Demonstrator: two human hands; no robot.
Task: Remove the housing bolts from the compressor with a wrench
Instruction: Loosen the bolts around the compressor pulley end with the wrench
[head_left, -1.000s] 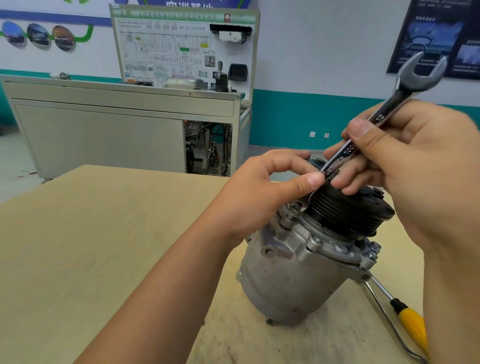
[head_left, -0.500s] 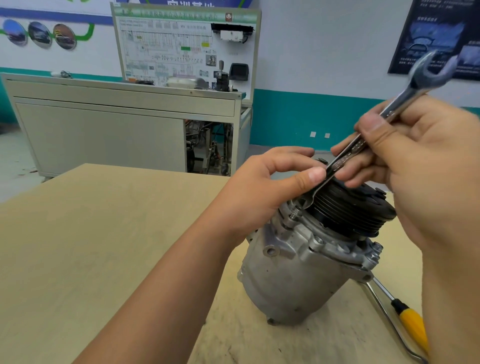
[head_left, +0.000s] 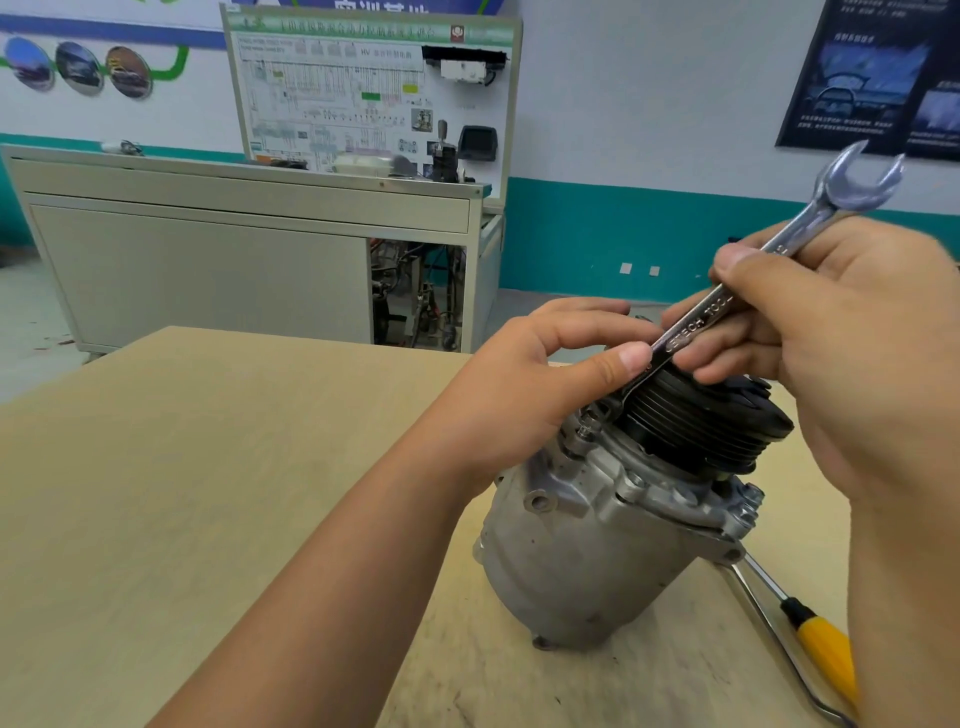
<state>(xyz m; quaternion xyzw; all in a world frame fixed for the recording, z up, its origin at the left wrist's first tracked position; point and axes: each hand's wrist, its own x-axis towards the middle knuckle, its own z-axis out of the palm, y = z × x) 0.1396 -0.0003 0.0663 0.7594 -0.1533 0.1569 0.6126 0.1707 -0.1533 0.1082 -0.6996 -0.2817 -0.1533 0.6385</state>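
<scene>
Left hand (head_left: 524, 395) pinches the lower end of the wrench (head_left: 696, 325), steadying it at a housing bolt (head_left: 584, 431); can't tell if the head is seated. Compressor (head_left: 587, 551) stands pulley-up on the table (head_left: 208, 467): cast metal, likely heavy, rigid. Wrench is smooth steel and probably slippery, so hold mid-shank. Right hand (head_left: 857, 374) grips it there, thumb on top. Yellow-handled screwdriver (head_left: 826, 649) lies beside the compressor.
</scene>
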